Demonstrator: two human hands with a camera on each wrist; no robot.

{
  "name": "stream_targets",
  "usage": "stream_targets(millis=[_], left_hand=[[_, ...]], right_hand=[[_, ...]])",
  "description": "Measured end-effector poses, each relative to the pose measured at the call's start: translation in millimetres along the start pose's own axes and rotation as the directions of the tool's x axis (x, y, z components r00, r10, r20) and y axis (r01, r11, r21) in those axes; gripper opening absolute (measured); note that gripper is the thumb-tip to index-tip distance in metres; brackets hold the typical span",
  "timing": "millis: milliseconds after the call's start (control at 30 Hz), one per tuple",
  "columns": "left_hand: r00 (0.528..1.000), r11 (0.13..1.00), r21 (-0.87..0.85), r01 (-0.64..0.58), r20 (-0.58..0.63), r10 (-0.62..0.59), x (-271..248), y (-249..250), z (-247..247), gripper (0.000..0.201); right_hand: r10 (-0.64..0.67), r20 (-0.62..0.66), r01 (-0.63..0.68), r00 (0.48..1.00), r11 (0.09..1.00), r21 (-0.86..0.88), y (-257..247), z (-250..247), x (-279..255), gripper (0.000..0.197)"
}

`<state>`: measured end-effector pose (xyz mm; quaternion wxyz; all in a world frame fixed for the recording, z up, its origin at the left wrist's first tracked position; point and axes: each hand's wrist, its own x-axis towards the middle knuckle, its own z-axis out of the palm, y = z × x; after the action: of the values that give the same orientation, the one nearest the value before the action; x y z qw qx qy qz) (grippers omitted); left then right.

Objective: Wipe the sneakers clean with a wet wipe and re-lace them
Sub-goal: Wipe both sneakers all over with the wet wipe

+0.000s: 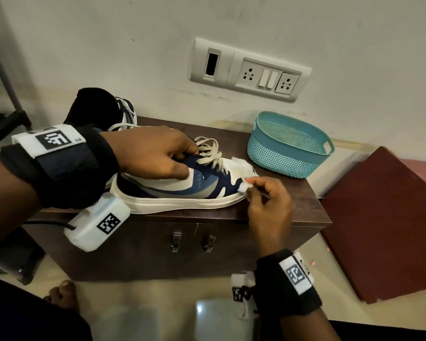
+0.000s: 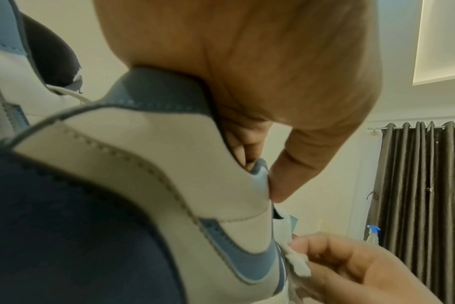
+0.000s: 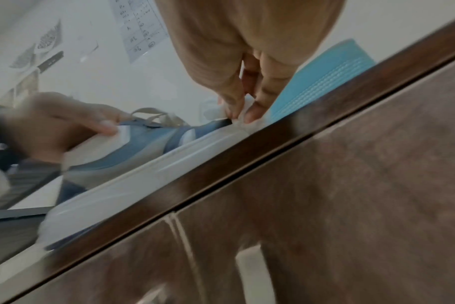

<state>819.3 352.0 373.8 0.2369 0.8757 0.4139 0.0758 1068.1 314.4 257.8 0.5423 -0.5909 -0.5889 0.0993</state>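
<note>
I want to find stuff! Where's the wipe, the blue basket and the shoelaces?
wipe (image 1: 245,186): head view, on the wad pinched by the right hand (image 1: 268,205).
blue basket (image 1: 280,156): head view, on its mesh front wall.
shoelaces (image 1: 210,153): head view, on the crossed laces.

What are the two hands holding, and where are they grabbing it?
The left hand grips the sneaker at its collar. The right hand pinches a wipe by a bunched bit at the toe.

This looks like a room in a home. A low dark wooden cabinet (image 1: 268,212) stands against a white wall; above it is a switch panel (image 1: 250,70), and beside it, dark curtains (image 2: 426,185).
</note>
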Motion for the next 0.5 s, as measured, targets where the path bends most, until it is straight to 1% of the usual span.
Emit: stream_targets(millis=[67,100,133,167,233,267,300,333,400,433,500], left_hand=[[1.0,1.0,0.001,-0.001,0.005,0.001,1,0,0,0.018],[1.0,1.0,-0.001,-0.007,0.003,0.007,2,0,0,0.018],[1.0,1.0,-0.001,-0.012,-0.002,0.012,2,0,0,0.017],[1.0,1.0,-0.001,-0.014,-0.007,0.014,3,0,0,0.017],[1.0,1.0,-0.013,-0.005,-0.013,0.005,3,1,0,0.017],[1.0,1.0,-0.019,0.0,-0.017,-0.001,3,1,0,0.016],[1.0,1.0,-0.021,0.005,-0.019,-0.005,3,1,0,0.016],[1.0,1.0,-0.022,0.01,-0.015,-0.011,2,1,0,0.015],[1.0,1.0,-0.02,0.01,-0.013,-0.01,2,1,0,0.015],[1.0,1.0,-0.023,0.005,-0.013,-0.005,2,1,0,0.015],[1.0,0.999,-0.036,0.001,-0.007,-0.001,1,1,0,0.015]], right_hand=[[-0.145,0.033,0.143,0.989,0.989,0.031,-10,3,-25,0.028],[-0.189,0.044,0.188,0.981,0.982,0.028,-11,4,-31,0.027],[-0.192,0.047,0.192,0.98,0.981,0.02,-9,3,-28,0.028],[-0.155,0.033,0.154,0.987,0.988,0.008,-3,3,-18,0.031],[0.032,0.001,-0.032,0.999,0.999,0.007,10,2,6,0.034],[0.131,-0.006,-0.131,0.991,0.991,0.021,16,1,17,0.032],[0.2,-0.01,-0.2,0.98,0.979,0.029,19,1,25,0.028],[0.233,-0.02,-0.232,0.972,0.972,0.026,18,2,26,0.026],[0.231,-0.057,-0.23,0.971,0.973,0.024,7,7,12,0.029],[0.205,-0.075,-0.203,0.976,0.979,0.036,-2,10,-1,0.034],[0.117,-0.053,-0.113,0.992,0.99,0.081,-16,17,-31,0.039]])
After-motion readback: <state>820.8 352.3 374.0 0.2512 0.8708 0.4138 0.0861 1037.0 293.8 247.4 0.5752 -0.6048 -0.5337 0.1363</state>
